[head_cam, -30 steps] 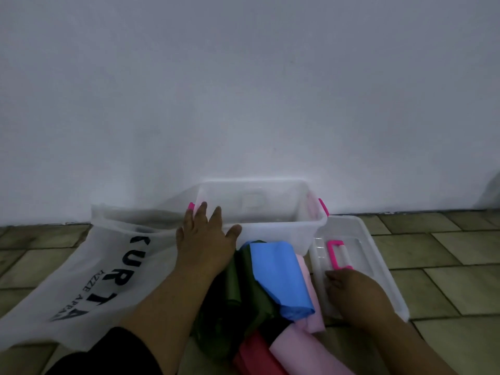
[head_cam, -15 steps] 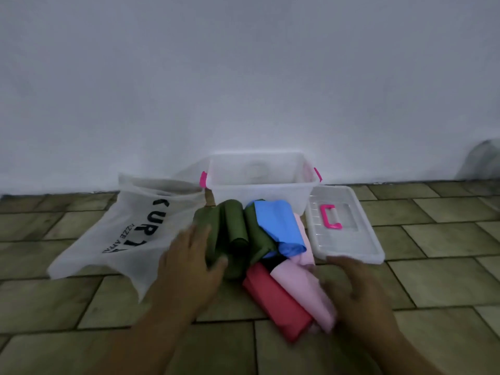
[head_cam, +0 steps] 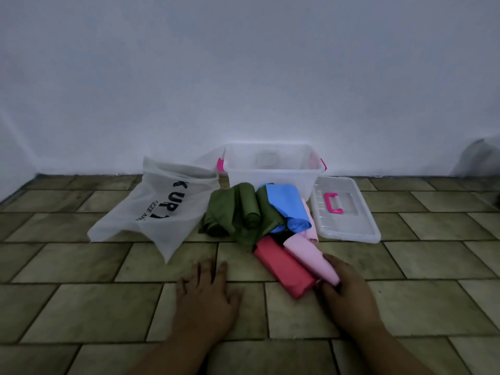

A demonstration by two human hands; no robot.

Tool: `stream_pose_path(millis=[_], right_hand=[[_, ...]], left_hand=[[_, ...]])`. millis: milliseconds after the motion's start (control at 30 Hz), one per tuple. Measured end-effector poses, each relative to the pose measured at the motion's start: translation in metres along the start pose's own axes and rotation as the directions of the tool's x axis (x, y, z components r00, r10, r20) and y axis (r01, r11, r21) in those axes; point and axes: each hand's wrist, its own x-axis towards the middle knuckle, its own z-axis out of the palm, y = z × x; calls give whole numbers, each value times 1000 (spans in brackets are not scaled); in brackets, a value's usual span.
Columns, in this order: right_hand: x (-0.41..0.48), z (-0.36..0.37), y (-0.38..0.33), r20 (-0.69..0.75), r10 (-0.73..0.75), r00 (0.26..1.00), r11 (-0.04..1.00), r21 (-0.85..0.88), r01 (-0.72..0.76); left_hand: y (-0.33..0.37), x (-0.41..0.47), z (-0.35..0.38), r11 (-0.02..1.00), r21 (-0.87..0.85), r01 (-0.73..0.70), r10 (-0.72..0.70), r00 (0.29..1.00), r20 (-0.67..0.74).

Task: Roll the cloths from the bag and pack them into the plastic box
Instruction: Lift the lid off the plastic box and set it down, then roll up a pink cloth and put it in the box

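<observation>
A clear plastic box (head_cam: 273,174) with pink latches stands empty against the wall. In front of it lies a pile of cloths: green (head_cam: 232,209), blue (head_cam: 288,207), red (head_cam: 284,266) and pink (head_cam: 311,257). A white bag (head_cam: 162,209) with black letters lies flat to the left. My left hand (head_cam: 205,296) rests flat on the floor, fingers spread, holding nothing. My right hand (head_cam: 346,290) touches the near end of the pink cloth, fingers curled at it; whether it grips the cloth I cannot tell.
The box's clear lid (head_cam: 349,220) with a pink handle lies on the floor to the right of the pile. A white wall stands right behind the box. The floor is greenish tile (head_cam: 81,307). A pale object (head_cam: 479,158) shows at the far right.
The view has pulled back from the box. Both hands have drawn toward me: the left off the green cloths onto the floor, the right to the pink cloth's near end.
</observation>
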Motion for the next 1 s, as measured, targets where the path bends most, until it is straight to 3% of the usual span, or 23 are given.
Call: stream_pose_path(millis=[100, 167, 233, 267, 333, 367, 400, 467, 500, 533, 567, 600, 633, 667, 700, 733, 767, 833, 900, 1000], right_hand=[[1, -12, -5, 17, 190, 982, 964, 188, -190], [6, -27, -5, 43, 361, 932, 884, 304, -356], [11, -41, -8, 124, 518, 847, 644, 595, -481], [12, -45, -14, 204, 537, 819, 463, 741, -487], [7, -42, -42, 369, 457, 810, 183, 852, -491], [3, -35, -59, 437, 403, 804, 109, 849, -517], [-2, -24, -75, 488, 359, 796, 73, 835, -545], [-16, 1, -103, 588, 332, 738, 119, 750, -651], [-26, 14, -116, 611, 344, 713, 235, 679, -696], [-34, 25, -126, 585, 351, 731, 430, 593, -681], [-41, 34, -130, 504, 311, 806, 661, 495, -564], [-46, 42, -131, 408, 182, 895, 845, 400, -354], [-51, 47, -128, 322, -4, 947, 953, 289, -94], [-53, 49, -122, 252, -180, 951, 982, 105, 158], [-52, 50, -112, 165, -305, 938, 938, -116, 326], [-46, 50, -104, 109, -363, 925, 877, -297, 379], [-38, 48, -95, 144, -340, 929, 835, -408, 369], [-19, 41, -75, 311, -225, 923, 780, -511, 362], [0, 35, -56, 377, -155, 913, 791, -507, 343], [16, 26, -47, 359, -121, 925, 790, -530, 309]], left_hand=[[-1, -1, 0, 1000, -8, 2, -2, 1000, -8], [0, -2, -3, 1000, -26, -1, 1, 1000, 11], [-1, -3, -11, 997, -73, -14, 18, 998, 63], [-2, -3, -17, 994, -111, -16, 26, 996, 86], [0, -3, -31, 960, -281, 5, 24, 995, 98], [2, -4, -39, 892, -451, 28, 13, 996, 87], [5, -7, -47, 753, -656, 55, 3, 996, 87], [16, -12, -63, 265, -943, 204, 48, 973, 224], [19, -13, -65, 41, -952, 303, 85, 948, 305], [19, -13, -67, -105, -916, 387, 71, 922, 382], [15, -12, -67, -159, -883, 441, 14, 895, 445], [11, -11, -67, -169, -870, 463, -54, 877, 477], [6, -9, -66, -137, -875, 465, -116, 869, 480], [1, -4, -65, -48, -881, 471, -180, 863, 471], [-6, 1, -63, 102, -872, 479, -252, 860, 444], [-11, 5, -64, 290, -829, 479, -312, 866, 392], [-16, 9, -65, 483, -759, 435, -305, 897, 320], [-20, 16, -65, 738, -628, 246, -139, 967, 215], [-17, 21, -61, 840, -530, 114, -5, 979, 203], [-8, 25, -55, 907, -421, 11, 63, 985, 161]])
